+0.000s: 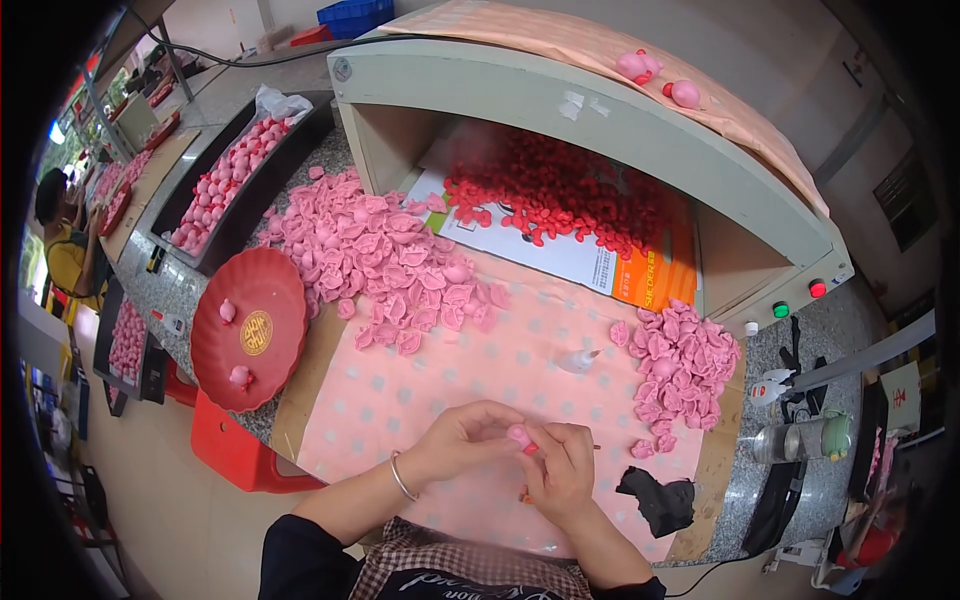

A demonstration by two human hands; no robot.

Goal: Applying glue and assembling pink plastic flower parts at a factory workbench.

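While the pink dotted cloth (480, 370) spreads across my bench, a big heap of pink pieces (385, 255) lies far left and a smaller heap (680, 365) right. Near me, my left hand (455, 440) and right hand (560, 475) meet, fingers pinching one small pink piece (519, 435) together.

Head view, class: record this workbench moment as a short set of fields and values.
Left hand: pinches a small pink piece
Right hand: grips the same piece, a red bit at its lower edge
Work surface: pink dotted cloth
Large heap: pink shell-shaped pieces
Smaller heap: same pieces, on the right
Red round tray: two pink figures
Under the hood: red small parts
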